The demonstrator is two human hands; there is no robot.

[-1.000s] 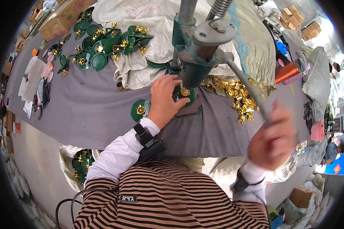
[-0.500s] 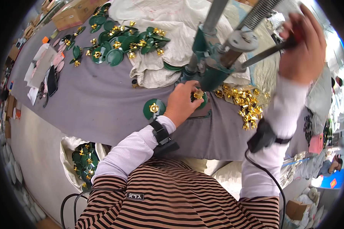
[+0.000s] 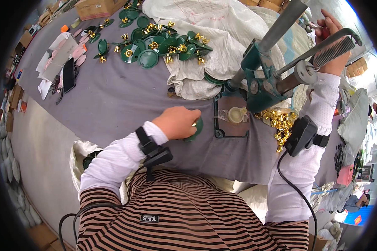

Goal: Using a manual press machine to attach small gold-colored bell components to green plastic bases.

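Observation:
My left hand (image 3: pixel 178 122) is closed over a round green disc (image 3: pixel 195 132) on the table, fingers pinched at its gold centre; the hand hides much of it. To its right stands a green hand press (image 3: pixel 259 79). On the press's base plate (image 3: pixel 231 133) sits a cream-coloured round seat (image 3: pixel 236 114) with clear tape, nothing on top of it. My right hand (image 3: pixel 333 52) is at the upper right, behind the press's lever (image 3: pixel 314 51) and spring (image 3: pixel 334 51), by a red grip (image 3: pixel 324 32). Its fingers are partly raised, and its hold is partly hidden.
Loose gold claw-like fittings (image 3: pixel 280 125) lie right of the press. Several green discs with gold fittings (image 3: pixel 148 58) spread at the back left, beside a white woven sack (image 3: pixel 192 79). A phone (image 3: pixel 69 75) lies at far left. An open sack (image 3: pixel 77 161) stands below the table edge.
The disc under the press is gone from the seat. My left hand has moved left from the press to the disc on the table. The view has shifted too.

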